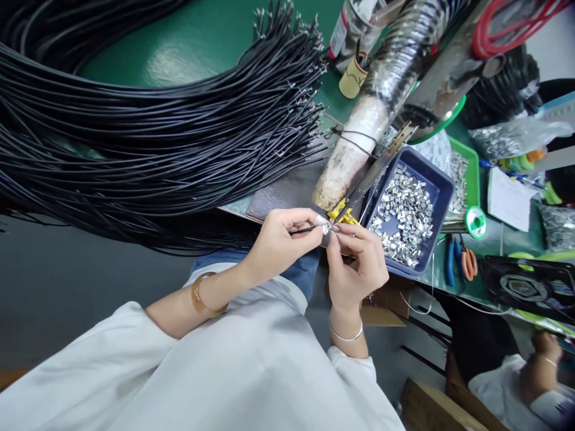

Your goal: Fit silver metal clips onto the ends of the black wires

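Observation:
My left hand (287, 239) is closed, its thumb and fingertips pinching a thin black cable (302, 230) near its end. Facing it, my right hand (357, 263) pinches a small shiny metal piece (333, 228) at the cable's tip; fingertips partly cover it, so I cannot tell whether the two are joined. Just right of my right hand stands a dark blue tray (442, 190) with many small metal shells (406, 209) in it. A large bundle of black cables (179, 131) with stripped ends lies on the green table to the left.
A foil-wrapped duct (350, 149) slants down behind my hands, beside a yellow-tipped tool (344, 212). Farther right are a green tray (469, 167), a solder spool (475, 222), pliers (469, 263) and a black fan (525, 287). Another person's arm (541, 365) shows at lower right.

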{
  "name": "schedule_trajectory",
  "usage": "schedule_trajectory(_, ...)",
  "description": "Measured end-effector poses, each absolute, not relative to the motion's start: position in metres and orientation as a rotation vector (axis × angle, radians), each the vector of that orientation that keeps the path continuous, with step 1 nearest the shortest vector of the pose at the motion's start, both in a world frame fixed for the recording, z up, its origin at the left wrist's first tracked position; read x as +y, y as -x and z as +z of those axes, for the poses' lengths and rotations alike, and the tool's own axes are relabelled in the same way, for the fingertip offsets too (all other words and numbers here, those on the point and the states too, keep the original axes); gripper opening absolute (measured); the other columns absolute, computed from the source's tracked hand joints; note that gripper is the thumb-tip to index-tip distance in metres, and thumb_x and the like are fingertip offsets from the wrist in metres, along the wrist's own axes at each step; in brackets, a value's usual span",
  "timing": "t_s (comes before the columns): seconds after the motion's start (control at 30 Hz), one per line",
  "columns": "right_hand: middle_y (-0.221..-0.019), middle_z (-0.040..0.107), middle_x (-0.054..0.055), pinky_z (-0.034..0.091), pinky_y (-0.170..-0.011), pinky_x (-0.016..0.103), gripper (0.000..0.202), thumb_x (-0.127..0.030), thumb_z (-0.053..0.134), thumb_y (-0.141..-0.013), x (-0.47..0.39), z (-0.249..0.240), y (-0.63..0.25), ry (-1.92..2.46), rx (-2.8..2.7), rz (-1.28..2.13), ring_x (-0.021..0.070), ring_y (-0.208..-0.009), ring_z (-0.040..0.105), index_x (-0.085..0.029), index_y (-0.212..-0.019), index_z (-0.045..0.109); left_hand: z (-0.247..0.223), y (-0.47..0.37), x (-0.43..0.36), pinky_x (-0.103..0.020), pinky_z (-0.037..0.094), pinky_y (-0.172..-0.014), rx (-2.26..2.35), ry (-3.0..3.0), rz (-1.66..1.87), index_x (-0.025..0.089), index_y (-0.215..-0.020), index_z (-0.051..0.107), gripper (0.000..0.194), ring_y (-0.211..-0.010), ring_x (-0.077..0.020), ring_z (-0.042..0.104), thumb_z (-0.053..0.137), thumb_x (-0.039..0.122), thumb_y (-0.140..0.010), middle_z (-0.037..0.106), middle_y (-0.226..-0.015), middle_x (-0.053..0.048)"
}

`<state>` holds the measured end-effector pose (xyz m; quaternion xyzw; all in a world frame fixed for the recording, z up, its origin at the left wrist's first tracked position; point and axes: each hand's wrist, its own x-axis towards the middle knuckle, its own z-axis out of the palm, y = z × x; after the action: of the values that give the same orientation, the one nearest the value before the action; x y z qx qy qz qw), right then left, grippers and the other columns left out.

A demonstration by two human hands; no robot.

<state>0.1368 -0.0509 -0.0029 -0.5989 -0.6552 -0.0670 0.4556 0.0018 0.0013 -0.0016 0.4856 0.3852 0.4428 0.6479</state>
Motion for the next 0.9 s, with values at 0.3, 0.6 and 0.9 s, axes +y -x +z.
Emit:
schedule_trajectory(0.3, -0.095, 0.074, 0.000, 0.062, -0.074, 0.027, 0.019, -0.007, 0.075, -0.080, -0.046, -0.002, -0.135, 1.454, -1.545, -0.128, 0.0128, -0.087, 0.072, -0.022, -0.089, 0.069, -0.002, -0.005, 0.001, -0.018, 0.035, -0.048, 0.917, -1.209, 1.024, 0.014, -0.074, 0.070, 0.015, -0.053, -0.0072, 0.048, 0.065, 0.023, -0.085, 0.060, -0.062, 0.000)
schedule_trajectory(0.6, -0.096, 0.076, 0.002, 0.063, -0.079, 0.028, 0.020, -0.005, 0.074, -0.080, -0.052, -0.008, -0.139, 1.412, -1.579, -0.107, 0.0128, -0.087, 0.073, -0.021, -0.088, 0.065, -0.002, -0.004, 0.000, -0.017, 0.034, -0.050, 0.918, -1.209, 0.952, 0.012, -0.075, 0.070, 0.017, -0.055, -0.0065, 0.045, 0.064, 0.024, -0.085, 0.058, -0.062, 0.000)
schedule_trajectory(0.9, -0.072, 0.065, -0.006, 0.057, -0.050, 0.029, 0.012, -0.018, 0.058, -0.095, -0.056, -0.005, -0.154, 1.265, -1.268, 0.022, 0.0124, -0.051, 0.065, -0.026, -0.105, 0.057, -0.001, 0.009, -0.006, -0.018, 0.032, -0.049, 0.721, -1.543, 0.683, 0.013, -0.083, 0.077, 0.014, -0.049, -0.0058, 0.041, 0.063, 0.016, -0.083, 0.057, -0.055, 0.004)
